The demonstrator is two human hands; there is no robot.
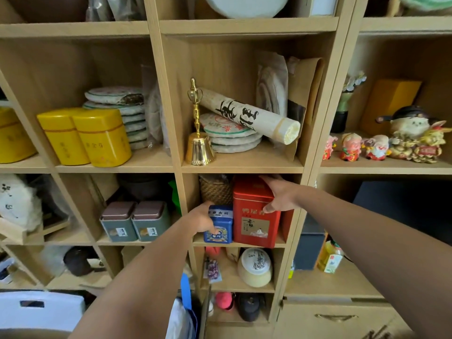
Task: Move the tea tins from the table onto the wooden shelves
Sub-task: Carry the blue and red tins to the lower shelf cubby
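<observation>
The right hand (278, 196) has its grip on the big red tea tin (254, 216). The fingers curl over the top of the tin and the thumb presses on its front. The left hand (201, 218) has its grip on the small blue tea tin (220, 225), with the thumb on the front and the fingers round its left side. Both tins stand upright, side by side and touching, at the front edge of one cubby in the wooden shelves (171, 165). The blue one is on the left and the red one is on the right. A woven basket (215, 190) sits behind the blue tin.

In the cubby to the left stand two grey-green tins (135, 221), close together. One shelf higher are two yellow tins (85, 137) next to a stack of round tea cakes (122, 104). Right above the hands, a gold bell (198, 148) stands beside a paper roll with black writing (247, 115). Little painted figures (381, 145) sit on the shelf to the right.
</observation>
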